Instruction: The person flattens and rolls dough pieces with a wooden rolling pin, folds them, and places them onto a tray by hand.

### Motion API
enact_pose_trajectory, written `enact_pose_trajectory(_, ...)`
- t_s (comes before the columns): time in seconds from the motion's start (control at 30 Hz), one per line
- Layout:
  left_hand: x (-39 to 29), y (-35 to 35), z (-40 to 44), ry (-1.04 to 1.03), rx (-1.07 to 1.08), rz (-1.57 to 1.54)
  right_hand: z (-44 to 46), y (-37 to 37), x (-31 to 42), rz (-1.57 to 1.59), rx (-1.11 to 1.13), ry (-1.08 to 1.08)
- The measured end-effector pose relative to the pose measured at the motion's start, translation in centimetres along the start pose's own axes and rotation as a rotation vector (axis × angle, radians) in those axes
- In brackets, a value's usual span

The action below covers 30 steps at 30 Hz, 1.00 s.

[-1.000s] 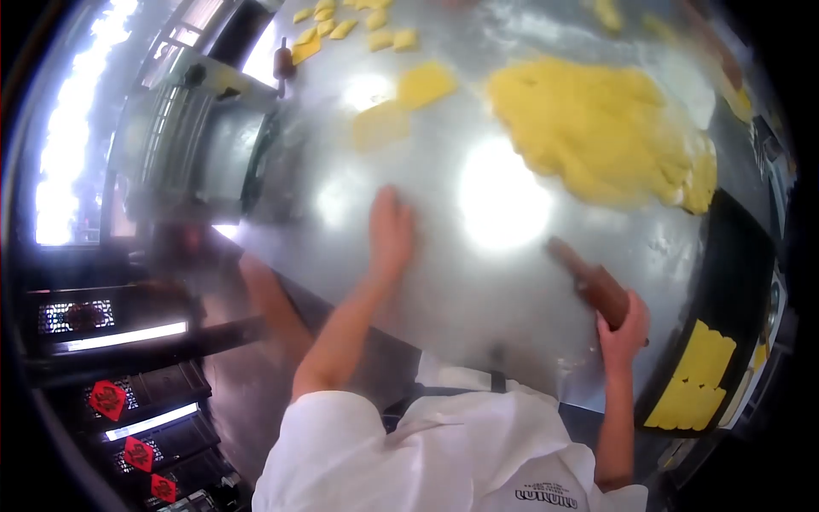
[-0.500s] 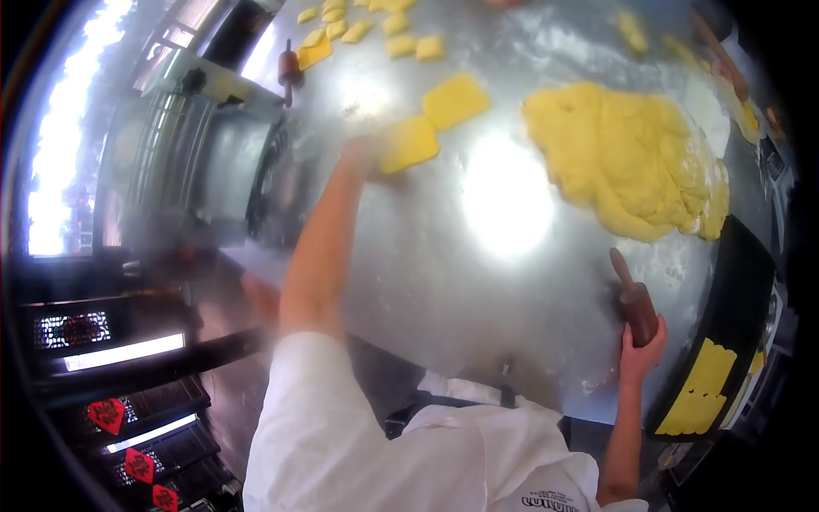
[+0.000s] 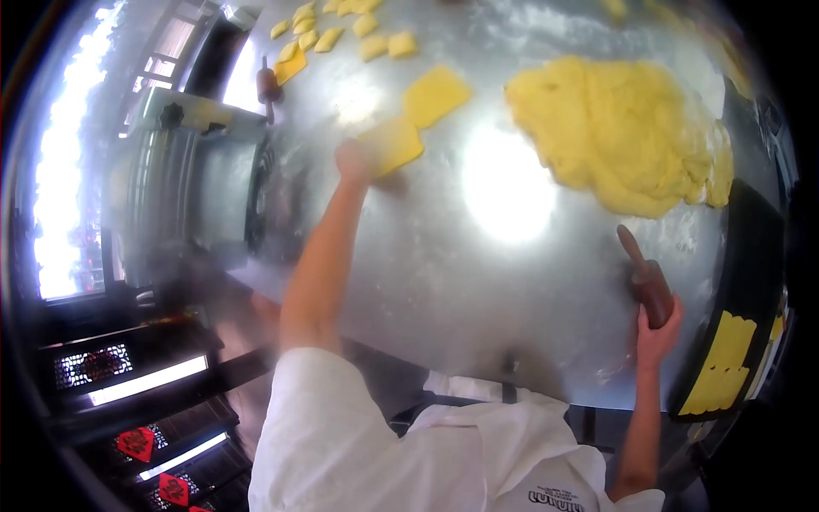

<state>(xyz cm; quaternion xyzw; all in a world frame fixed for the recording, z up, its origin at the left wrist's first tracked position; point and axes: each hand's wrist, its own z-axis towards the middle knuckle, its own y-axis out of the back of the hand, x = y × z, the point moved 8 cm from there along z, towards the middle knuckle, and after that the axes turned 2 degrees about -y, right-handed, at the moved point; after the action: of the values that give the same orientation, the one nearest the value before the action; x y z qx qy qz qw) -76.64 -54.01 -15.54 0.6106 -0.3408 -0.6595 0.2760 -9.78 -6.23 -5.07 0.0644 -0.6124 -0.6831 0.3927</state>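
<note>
Two yellow sheets (image 3: 437, 96), dough mass (image 3: 616, 136), small pieces (image 3: 403, 44) beyond

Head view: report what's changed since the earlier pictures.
The left hand moved forward and left to the nearer yellow sheet; any hold is unclear. The rolling pin, kept in the right hand, shifted right and turned to point straighter ahead. The dough mass stayed put.

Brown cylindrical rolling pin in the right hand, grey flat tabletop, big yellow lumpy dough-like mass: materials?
Brown cylindrical rolling pin: probably wood, smooth; even brown barrel, tapered handle.
Grey flat metal tabletop: likely stainless steel, semi-gloss; bright, soft-edged reflections.
Yellow lumpy mass: looks like soft dough, mostly matte; folds, rounded edges, whitish dusting, maybe flour. Exact makeup unclear.
</note>
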Motion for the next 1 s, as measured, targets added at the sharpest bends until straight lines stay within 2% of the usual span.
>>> enact_pose_trajectory(0.1,-6.2,2.8,-4.2,-0.115,-0.162,-0.021,-0.1,0.0,-0.3,-0.012,0.007,-0.015)
enact_pose_trajectory(0.2,-15.6,6.3,-10.8,-0.203,-0.185,-0.161,0.2,0.2,-0.1,-0.037,0.023,-0.020)
enact_pose_trajectory(0.3,-21.9,7.0,-16.2,-0.387,-0.161,-0.207,0.1,0.0,-0.9,0.015,0.039,-0.035)
enact_pose_trajectory(0.37,-25.5,5.5,-20.9,-0.596,-0.111,-0.129,-0.3,-1.2,-3.1,0.067,0.053,-0.062)
enact_pose_trajectory(0.47,-31.8,2.3,-30.9,-0.877,0.047,-0.119,-0.1,-2.4,-4.7,0.050,0.077,-0.147)
enact_pose_trajectory(0.57,-32.9,-5.4,-41.7,-0.936,0.358,-0.146,1.3,1.3,0.9,0.118,0.093,-0.250)
enact_pose_trajectory(0.63,-33.4,-8.1,-47.8,-0.997,0.551,-0.109,1.3,2.4,2.4,0.140,0.184,-0.345)
enact_pose_trajectory(0.77,-31.9,-4.8,-47.1,-0.818,0.376,-0.342,-2.1,2.2,1.2,0.444,0.213,-0.508)
enact_pose_trajectory(0.83,-28.9,-5.9,-44.1,-0.318,0.398,-0.548,-4.5,1.6,1.4,0.548,0.302,-0.663)
enact_pose_trajectory(0.87,-28.9,-6.1,-42.9,-0.321,0.383,-0.560,-5.6,1.2,1.8,0.602,0.344,-0.738)
enact_pose_trajectory(0.93,-29.1,-7.1,-40.7,-0.330,0.365,-0.602,-7.2,-1.0,3.5,0.937,0.230,-0.730)
enact_pose_trajectory(1.0,-29.3,-8.7,-40.4,-0.332,0.367,-0.673,-8.5,-2.6,5.6,1.142,0.272,-0.826)
